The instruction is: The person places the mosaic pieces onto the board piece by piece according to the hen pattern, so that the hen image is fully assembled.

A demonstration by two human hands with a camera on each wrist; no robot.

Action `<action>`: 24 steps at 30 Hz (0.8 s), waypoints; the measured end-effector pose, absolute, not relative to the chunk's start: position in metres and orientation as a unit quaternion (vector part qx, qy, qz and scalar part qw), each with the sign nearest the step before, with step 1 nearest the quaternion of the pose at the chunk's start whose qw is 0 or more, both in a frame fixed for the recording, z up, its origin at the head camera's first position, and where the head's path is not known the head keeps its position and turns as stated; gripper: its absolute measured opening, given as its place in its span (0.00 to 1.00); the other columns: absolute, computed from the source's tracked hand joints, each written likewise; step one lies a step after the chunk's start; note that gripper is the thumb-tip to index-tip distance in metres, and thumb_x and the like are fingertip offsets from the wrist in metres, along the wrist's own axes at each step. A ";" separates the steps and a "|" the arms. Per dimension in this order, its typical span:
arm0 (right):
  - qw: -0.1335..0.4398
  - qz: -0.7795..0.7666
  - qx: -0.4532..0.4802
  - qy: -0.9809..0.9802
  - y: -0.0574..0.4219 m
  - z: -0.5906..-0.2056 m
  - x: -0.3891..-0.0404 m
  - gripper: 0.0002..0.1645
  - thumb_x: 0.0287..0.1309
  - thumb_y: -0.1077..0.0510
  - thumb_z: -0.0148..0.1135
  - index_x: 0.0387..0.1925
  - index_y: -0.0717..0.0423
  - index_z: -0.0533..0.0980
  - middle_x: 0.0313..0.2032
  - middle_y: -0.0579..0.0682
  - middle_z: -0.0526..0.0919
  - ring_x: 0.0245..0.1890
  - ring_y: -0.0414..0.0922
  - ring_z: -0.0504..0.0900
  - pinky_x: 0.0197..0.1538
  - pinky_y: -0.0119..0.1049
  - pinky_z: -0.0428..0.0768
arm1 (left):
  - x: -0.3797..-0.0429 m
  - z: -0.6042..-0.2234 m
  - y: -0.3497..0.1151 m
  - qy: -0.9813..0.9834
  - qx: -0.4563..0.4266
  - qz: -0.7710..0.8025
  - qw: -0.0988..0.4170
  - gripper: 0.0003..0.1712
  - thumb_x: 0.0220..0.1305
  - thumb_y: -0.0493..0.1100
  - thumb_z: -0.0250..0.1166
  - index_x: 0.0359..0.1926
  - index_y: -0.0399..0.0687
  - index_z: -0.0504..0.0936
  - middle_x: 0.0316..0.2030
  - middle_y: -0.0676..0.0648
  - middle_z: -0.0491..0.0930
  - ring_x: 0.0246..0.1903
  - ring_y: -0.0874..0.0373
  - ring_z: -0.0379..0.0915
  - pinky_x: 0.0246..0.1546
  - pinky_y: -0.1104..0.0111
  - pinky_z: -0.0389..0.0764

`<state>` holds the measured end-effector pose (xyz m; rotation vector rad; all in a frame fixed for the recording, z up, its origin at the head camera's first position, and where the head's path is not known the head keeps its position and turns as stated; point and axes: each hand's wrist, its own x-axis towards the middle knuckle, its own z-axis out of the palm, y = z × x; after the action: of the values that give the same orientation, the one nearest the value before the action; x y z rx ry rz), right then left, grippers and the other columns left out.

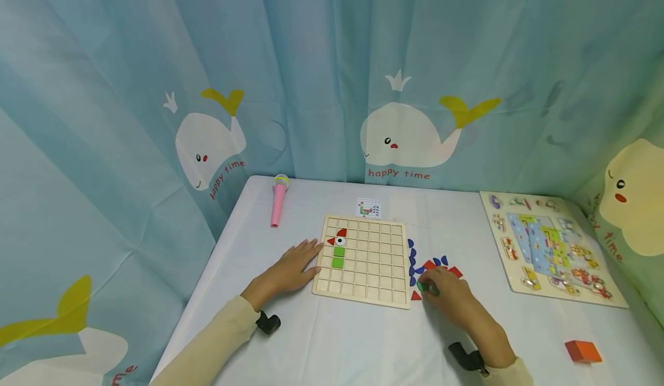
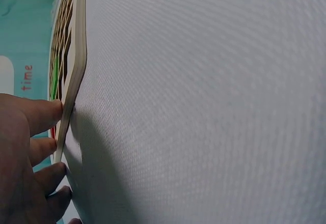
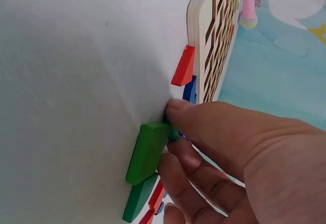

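Observation:
A wooden grid board lies on the table. In its left part sit two green squares, a white eye piece and two red pieces. My left hand rests at the board's left edge, fingers extended, fingertips on the rim in the left wrist view. Right of the board, my right hand is over loose pieces. Its thumb and forefinger pinch a dark green piece, mostly hidden by the fingers. A bright green block stands beside the fingertips, and a red triangle lies near the board.
Blue half-round pieces line the board's right edge, with more red pieces by the hand. A small pattern card lies behind the board. Around are a pink toy microphone, a picture puzzle board and an orange block.

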<state>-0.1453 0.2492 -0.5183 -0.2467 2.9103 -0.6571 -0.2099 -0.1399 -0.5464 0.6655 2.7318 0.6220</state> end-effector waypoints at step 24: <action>-0.003 -0.257 -0.191 0.947 0.127 -0.515 -0.166 0.11 0.58 0.66 0.75 0.42 0.61 0.84 0.37 0.50 0.81 0.37 0.43 0.78 0.45 0.43 0.84 | -0.210 -0.546 -0.138 0.941 0.234 0.209 0.130 0.37 0.82 0.54 0.54 0.84 0.50 0.57 0.83 0.42 0.55 0.83 0.43 0.45 0.82 0.45 0.50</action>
<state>-0.1663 0.1266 -0.5153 -0.6004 2.9814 -0.8091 -0.2103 -0.1380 -0.5460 0.6796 2.7322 0.6060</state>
